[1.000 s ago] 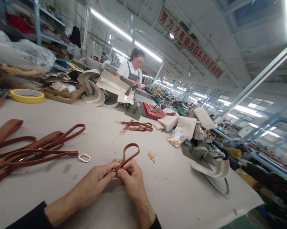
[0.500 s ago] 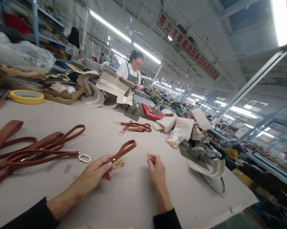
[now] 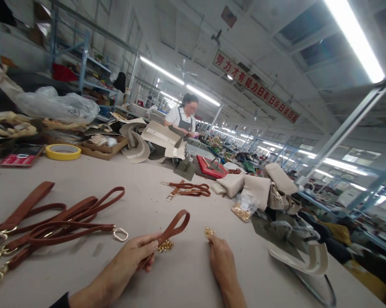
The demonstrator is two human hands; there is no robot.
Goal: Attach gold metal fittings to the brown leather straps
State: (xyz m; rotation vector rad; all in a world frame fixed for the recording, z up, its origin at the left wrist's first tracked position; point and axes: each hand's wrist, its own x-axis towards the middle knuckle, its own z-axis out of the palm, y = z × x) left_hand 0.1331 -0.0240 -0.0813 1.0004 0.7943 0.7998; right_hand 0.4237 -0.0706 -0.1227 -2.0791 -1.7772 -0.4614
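My left hand is closed around a brown leather strap, whose looped end sticks up past the thumb. Just behind that hand lies a small heap of gold-coloured metal pieces on the table. My right hand rests at the near edge of a second, smaller cluster of gold-coloured pieces. Its fingers are curled together, and whatever is between them is hidden. To the left, several brown leather straps with gold rings and clasps lie overlapping.
More brown straps lie farther back. A bag of gold hardware, beige bag pieces and curved panels stand right. Yellow tape, a calculator and a cardboard box line the back left. A person stands beyond.
The view has shifted, so the table contents appear lower and farther right. My right hand has turned more palm-down, fingers curled at the gold cluster. My left hand keeps hold of the strap.
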